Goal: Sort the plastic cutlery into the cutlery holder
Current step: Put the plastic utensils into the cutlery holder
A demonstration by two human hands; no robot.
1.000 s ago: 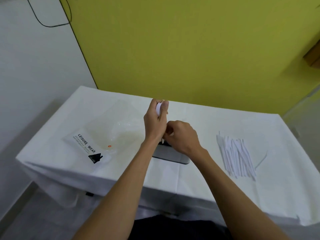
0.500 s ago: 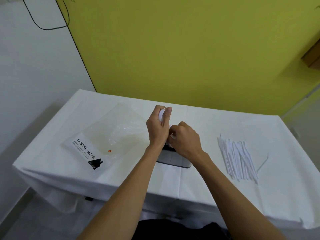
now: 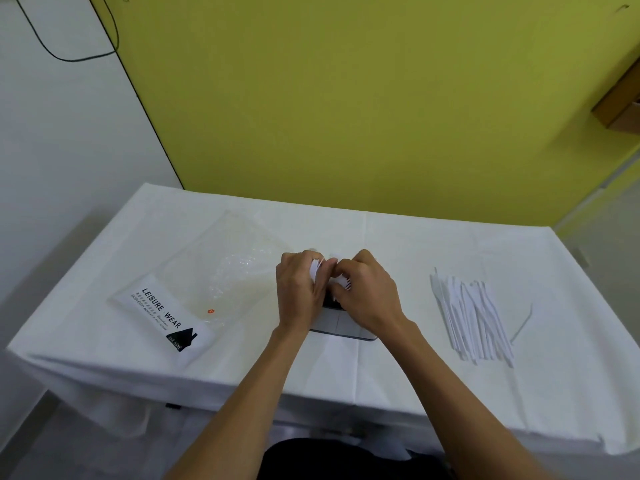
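My left hand (image 3: 298,292) and my right hand (image 3: 367,292) are pressed together at the middle of the table, both closed around a bundle of white plastic cutlery (image 3: 318,267) whose tops show between my fingers. Directly under my hands stands the grey cutlery holder (image 3: 343,323); only its near wall shows, and its inside is hidden. The lower ends of the bundle are hidden too. A loose pile of white plastic cutlery (image 3: 472,313) lies flat on the cloth to the right, apart from my hands.
A clear plastic bag (image 3: 214,282) printed "LEISURE WEAR" lies on the left of the white-clothed table (image 3: 433,382). A thin clear strip (image 3: 521,323) lies right of the pile. A yellow wall rises behind the table, with a wooden shelf (image 3: 620,105) at upper right.
My left hand, which held the bundle raised and upright, has come down towards the holder. My right hand has closed in beside it on the bundle. The view has tilted slightly.
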